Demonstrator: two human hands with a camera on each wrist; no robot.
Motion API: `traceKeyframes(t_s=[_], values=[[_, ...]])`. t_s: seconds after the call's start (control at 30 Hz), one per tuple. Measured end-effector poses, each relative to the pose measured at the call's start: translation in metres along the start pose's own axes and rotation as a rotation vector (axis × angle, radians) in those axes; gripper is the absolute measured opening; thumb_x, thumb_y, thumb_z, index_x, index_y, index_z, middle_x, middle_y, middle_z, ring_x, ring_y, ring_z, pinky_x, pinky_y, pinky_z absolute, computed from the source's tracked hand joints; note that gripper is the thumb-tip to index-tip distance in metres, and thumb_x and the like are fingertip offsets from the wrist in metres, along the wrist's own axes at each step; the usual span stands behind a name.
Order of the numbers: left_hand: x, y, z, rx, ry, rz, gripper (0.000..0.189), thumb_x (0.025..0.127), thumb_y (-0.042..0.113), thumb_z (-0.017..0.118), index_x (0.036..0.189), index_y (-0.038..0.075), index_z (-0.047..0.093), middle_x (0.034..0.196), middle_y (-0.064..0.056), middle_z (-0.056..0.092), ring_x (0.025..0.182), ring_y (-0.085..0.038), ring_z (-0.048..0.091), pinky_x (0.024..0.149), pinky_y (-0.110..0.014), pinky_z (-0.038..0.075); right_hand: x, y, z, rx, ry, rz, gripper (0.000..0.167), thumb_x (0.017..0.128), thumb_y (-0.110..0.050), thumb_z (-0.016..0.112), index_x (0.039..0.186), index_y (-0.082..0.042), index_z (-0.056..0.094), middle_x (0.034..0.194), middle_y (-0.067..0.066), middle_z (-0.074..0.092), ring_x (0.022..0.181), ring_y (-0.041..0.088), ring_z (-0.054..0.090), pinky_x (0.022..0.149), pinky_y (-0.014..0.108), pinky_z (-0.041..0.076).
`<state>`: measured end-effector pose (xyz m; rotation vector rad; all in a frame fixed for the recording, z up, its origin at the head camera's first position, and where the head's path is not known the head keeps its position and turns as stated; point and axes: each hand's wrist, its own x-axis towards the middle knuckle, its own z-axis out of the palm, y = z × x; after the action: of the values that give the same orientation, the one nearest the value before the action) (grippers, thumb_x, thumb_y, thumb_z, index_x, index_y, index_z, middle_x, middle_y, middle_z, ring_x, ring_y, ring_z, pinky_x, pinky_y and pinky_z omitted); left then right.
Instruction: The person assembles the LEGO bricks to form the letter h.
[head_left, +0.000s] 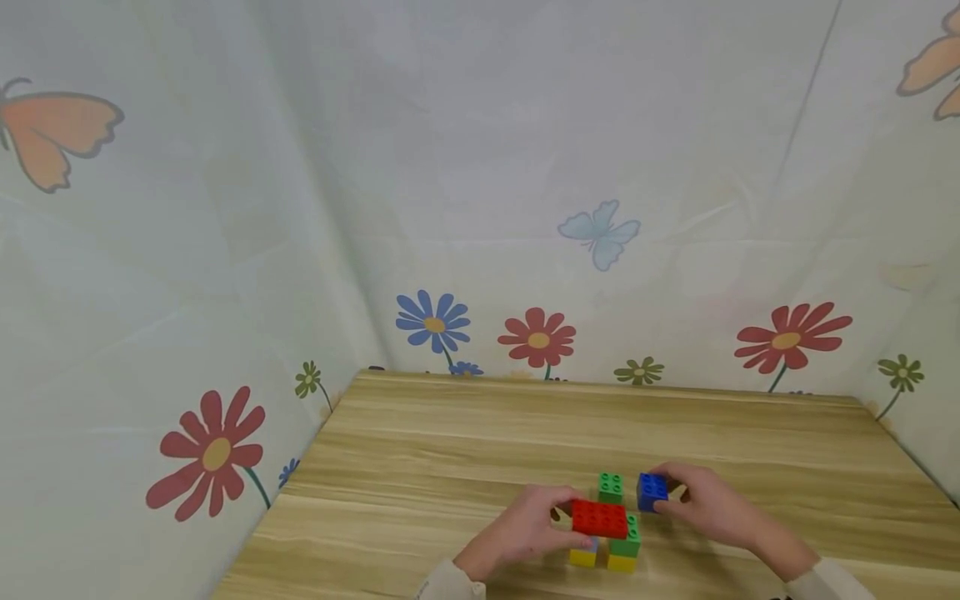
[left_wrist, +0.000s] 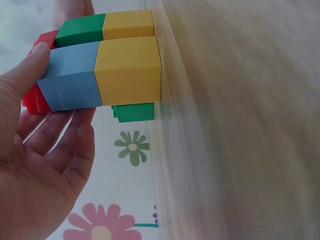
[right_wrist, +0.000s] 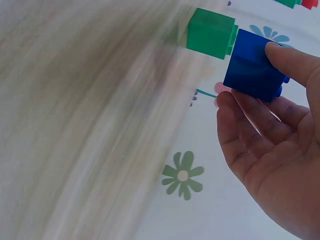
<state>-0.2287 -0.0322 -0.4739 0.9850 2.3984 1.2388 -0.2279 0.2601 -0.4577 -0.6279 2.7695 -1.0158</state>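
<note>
My left hand grips a long red brick by its left end, thumb on the near side. In the left wrist view, the red brick lies against the top of a light blue brick, which stands on a yellow brick. Beside that stack is another, a green brick over a second yellow brick. Between thumb and fingers, my right hand pinches a dark blue brick. Just left of it, a separate green brick sits on the table, behind the stacks.
The wood-grain table extends to the left and behind the bricks. A pale curtain printed with flowers and butterflies hangs along the table's back and sides.
</note>
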Motion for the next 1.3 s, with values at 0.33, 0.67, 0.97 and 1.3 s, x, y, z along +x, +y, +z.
traceKeyframes(t_s=[0.33, 0.67, 0.97, 1.3], values=[[0.001, 0.0, 0.0, -0.012, -0.01, -0.047, 0.033, 0.08, 0.037, 0.074, 0.11, 0.027, 0.065, 0.095, 0.022, 0.061, 0.087, 0.002, 0.055, 0.074, -0.02, 0.046, -0.007, -0.01, -0.006, 0.017, -0.006, -0.046, 0.042, 0.087, -0.031, 0.069, 0.116, -0.002, 0.06, 0.101, 0.0, 0.062, 0.087, 0.015, 0.056, 0.068, 0.025, 0.048], [0.0, -0.003, -0.002, -0.03, -0.041, -0.034, 0.024, 0.082, 0.033, 0.074, 0.104, 0.028, 0.066, 0.096, 0.021, 0.062, 0.089, 0.002, 0.056, 0.075, -0.021, 0.046, -0.017, -0.025, -0.011, 0.002, 0.046, -0.088, 0.044, 0.089, -0.034, 0.066, 0.119, -0.003, 0.058, 0.105, 0.001, 0.061, 0.087, 0.016, 0.057, 0.069, 0.024, 0.05], [-0.001, -0.004, -0.002, -0.008, -0.048, -0.029, 0.021, 0.083, 0.028, 0.074, 0.102, 0.027, 0.066, 0.094, 0.021, 0.063, 0.088, 0.003, 0.056, 0.074, -0.021, 0.046, -0.023, -0.048, -0.008, -0.025, 0.115, -0.13, 0.043, 0.089, -0.038, 0.065, 0.119, -0.007, 0.059, 0.104, -0.004, 0.062, 0.083, 0.01, 0.057, 0.07, 0.027, 0.052], [-0.001, -0.003, -0.003, -0.003, -0.039, -0.018, 0.018, 0.083, 0.029, 0.074, 0.097, 0.025, 0.066, 0.092, 0.019, 0.064, 0.087, 0.003, 0.057, 0.073, -0.021, 0.046, -0.018, -0.063, 0.006, -0.019, 0.164, -0.272, 0.042, 0.091, -0.034, 0.063, 0.123, -0.006, 0.057, 0.107, -0.004, 0.061, 0.085, 0.006, 0.057, 0.07, 0.029, 0.053]])
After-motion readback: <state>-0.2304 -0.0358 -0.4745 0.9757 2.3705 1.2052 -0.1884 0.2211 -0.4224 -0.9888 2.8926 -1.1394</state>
